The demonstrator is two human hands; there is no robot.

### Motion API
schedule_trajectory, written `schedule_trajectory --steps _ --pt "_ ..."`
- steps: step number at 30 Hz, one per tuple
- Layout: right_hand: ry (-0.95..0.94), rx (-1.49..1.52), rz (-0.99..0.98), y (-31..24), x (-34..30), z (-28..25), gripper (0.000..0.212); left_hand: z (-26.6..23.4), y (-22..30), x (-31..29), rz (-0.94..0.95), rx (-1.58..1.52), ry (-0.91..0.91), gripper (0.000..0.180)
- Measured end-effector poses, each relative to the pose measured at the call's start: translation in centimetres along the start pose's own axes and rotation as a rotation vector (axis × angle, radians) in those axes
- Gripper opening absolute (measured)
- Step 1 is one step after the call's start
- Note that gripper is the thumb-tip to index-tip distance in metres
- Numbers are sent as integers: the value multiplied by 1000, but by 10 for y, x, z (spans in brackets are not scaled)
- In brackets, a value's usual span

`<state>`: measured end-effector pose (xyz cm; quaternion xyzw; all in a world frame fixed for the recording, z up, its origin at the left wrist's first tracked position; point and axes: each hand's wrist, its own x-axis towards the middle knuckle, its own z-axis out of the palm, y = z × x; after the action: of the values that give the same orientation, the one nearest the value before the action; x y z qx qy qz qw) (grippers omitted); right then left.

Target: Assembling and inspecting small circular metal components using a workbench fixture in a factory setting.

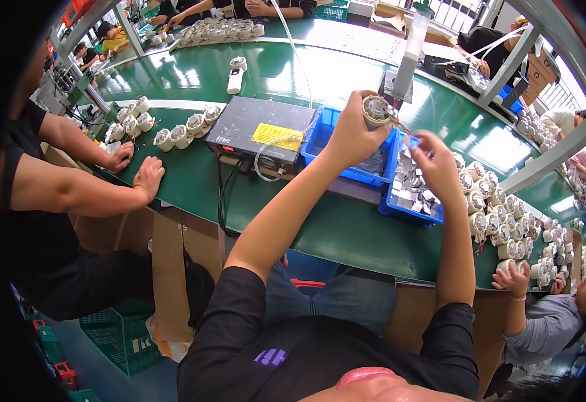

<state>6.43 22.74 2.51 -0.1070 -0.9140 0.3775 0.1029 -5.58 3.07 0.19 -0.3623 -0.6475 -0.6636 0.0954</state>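
Note:
My left hand (355, 137) is raised over the blue bins and grips a round, cream-coloured motor-like part (376, 110), its open end with silvery metal inside facing up. Thin reddish wires run from its side toward my right hand (436, 163). That hand is closed in a pinch beside the part; what its fingertips hold is too small to make out. Below it, a blue bin (410, 211) is filled with small flat silver-and-white pieces (412, 181). Left of it stands a second blue bin (316, 144), mostly hidden behind my left hand and forearm.
A grey control box (256, 127) with a yellow label stands left, its clear tube curling in front. Behind my hands rises a translucent upright column (414, 50). Similar round parts (501, 214) crowd the right; others (179, 134) sit left near a co-worker's hands (147, 179).

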Motion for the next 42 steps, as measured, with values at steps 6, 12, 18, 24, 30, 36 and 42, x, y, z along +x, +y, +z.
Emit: schedule_trajectory --steps 6,12,18,24,30,36,42 --pt "-132 -460 -348 47 -7 -5 30 -4 10 -18 45 88 13 57" --pt "-110 -247 -176 30 -8 -8 23 -4 18 -38 79 117 -167 55" --pt "82 -317 -275 24 -14 2 18 8 28 -52 153 227 -312 53" --pt "54 -360 -247 28 -17 10 19 11 27 -54 106 135 -396 52" --pt "-25 -319 -80 28 -14 6 16 8 19 -50 9 -44 -461 48" --pt "91 345 -154 13 -21 -13 19 2 33 -43 -161 -202 -562 43" --pt "-195 553 -382 -4 -37 -7 26 -4 38 -42 -233 -209 -785 39"
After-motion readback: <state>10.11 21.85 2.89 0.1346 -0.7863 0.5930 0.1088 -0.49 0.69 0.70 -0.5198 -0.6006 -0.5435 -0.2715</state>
